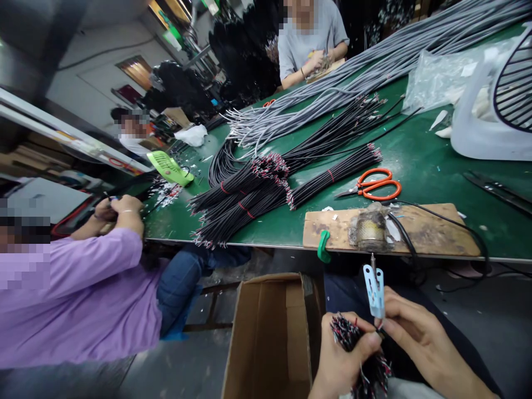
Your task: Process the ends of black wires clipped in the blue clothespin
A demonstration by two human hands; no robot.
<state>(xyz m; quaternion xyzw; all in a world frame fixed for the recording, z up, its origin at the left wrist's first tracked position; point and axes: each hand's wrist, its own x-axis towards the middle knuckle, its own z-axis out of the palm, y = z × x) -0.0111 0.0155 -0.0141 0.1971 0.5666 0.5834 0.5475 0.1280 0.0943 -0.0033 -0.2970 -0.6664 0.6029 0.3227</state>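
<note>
My left hand (344,352) is wrapped round a bundle of thin black cables (376,371) whose ends show red, white and black wires. My right hand (419,327) pinches at the end of one cable beside the left thumb; the fingertips partly hide it. Just above the pinch is a light-blue plastic clip (375,293), its two arms pointing up. A thin metal rod (373,261) stands out between the clip arms, below a mesh-covered metal cylinder (371,230) on a wooden board (440,227) at the table edge.
Orange-handled scissors (380,184), tied black cable bundles (249,199) and long grey cables (332,91) lie on the green table (432,177). A white-framed fan (474,127) stands right. An open cardboard box (266,332) is below. A co-worker in purple (83,293) sits left; others sit beyond.
</note>
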